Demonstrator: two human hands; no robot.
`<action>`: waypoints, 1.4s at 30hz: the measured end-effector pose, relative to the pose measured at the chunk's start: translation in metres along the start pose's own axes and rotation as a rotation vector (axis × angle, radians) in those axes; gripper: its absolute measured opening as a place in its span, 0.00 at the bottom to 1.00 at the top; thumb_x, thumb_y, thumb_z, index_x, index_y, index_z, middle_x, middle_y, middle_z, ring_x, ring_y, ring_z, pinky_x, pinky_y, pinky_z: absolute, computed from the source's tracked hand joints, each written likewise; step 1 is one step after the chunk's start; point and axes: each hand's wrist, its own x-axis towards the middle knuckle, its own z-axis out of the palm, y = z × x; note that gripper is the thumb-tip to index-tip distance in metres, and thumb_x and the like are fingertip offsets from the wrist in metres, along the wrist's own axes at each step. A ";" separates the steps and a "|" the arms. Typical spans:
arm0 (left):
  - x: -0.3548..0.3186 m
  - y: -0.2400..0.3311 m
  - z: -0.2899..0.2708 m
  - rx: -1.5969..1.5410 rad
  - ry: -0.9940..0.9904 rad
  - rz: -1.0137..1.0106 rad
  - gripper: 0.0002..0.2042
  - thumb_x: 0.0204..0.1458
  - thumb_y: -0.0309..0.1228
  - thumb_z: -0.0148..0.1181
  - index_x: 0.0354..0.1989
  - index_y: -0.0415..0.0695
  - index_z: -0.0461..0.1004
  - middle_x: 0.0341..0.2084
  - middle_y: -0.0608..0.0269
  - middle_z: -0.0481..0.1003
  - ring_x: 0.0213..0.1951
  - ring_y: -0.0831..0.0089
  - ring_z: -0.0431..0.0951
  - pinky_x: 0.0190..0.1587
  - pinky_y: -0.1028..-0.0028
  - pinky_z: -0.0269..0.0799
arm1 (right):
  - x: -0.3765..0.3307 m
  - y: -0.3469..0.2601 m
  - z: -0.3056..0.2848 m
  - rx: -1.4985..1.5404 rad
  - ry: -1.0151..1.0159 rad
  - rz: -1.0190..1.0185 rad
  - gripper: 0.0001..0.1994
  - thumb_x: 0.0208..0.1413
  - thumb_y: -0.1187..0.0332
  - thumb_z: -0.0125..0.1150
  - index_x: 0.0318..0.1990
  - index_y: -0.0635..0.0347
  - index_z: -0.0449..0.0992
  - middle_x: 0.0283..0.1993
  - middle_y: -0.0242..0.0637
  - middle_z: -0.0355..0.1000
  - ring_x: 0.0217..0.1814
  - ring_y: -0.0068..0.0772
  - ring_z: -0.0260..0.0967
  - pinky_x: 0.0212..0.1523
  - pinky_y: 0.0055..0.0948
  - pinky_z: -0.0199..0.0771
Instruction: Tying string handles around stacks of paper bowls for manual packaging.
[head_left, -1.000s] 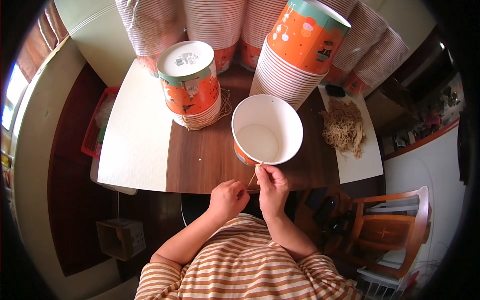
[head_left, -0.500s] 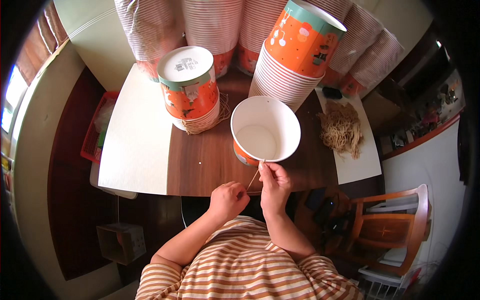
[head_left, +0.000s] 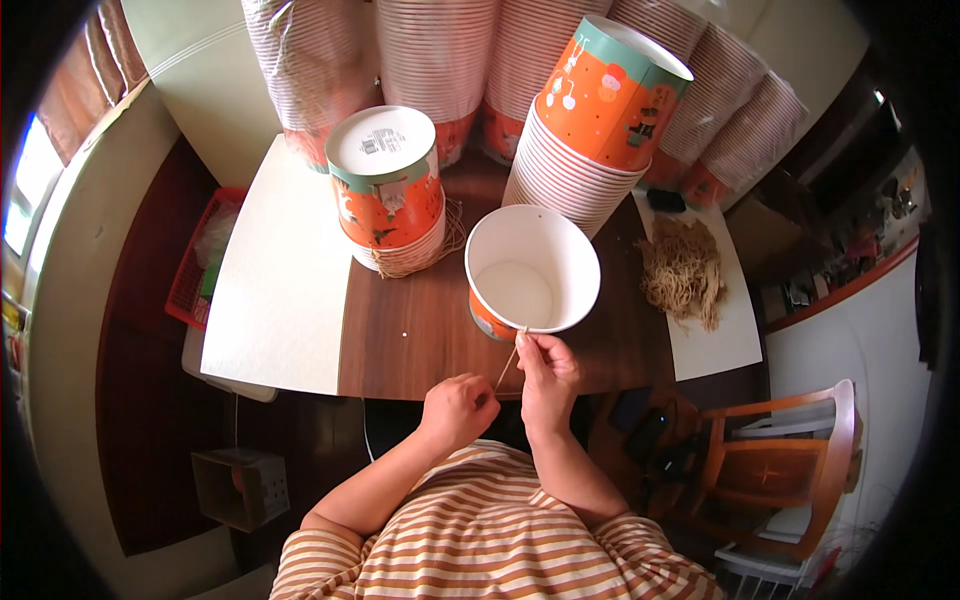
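Your left hand (head_left: 458, 408) is curled into a loose fist at the near table edge, gripping the lower end of a thin tan string (head_left: 508, 362). Your right hand (head_left: 546, 372) pinches the same string higher up, fingertips right at the rim of the open paper bucket (head_left: 531, 270). The bucket is smooth white inside, orange outside, and stands upright on the dark wood-grain table (head_left: 420, 330), just beyond your hands. Since half a second ago your hands have barely shifted and the bucket has stayed put. Left of it, an upturned stack of orange buckets (head_left: 388, 190) sits on loops of string. Beyond, a tall ribbed stack (head_left: 590, 140) leans; a fibrous string bundle (head_left: 684, 272) lies on white board to the right.
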 end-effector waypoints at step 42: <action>-0.031 0.030 -0.112 -0.673 -0.745 -0.370 0.14 0.59 0.36 0.54 0.40 0.35 0.77 0.29 0.67 0.77 0.33 0.83 0.72 0.36 0.81 0.69 | -0.014 -0.077 -0.059 -0.533 -0.937 -0.392 0.02 0.50 0.73 0.63 0.30 0.61 0.77 0.25 0.38 0.72 0.25 0.35 0.72 0.25 0.29 0.71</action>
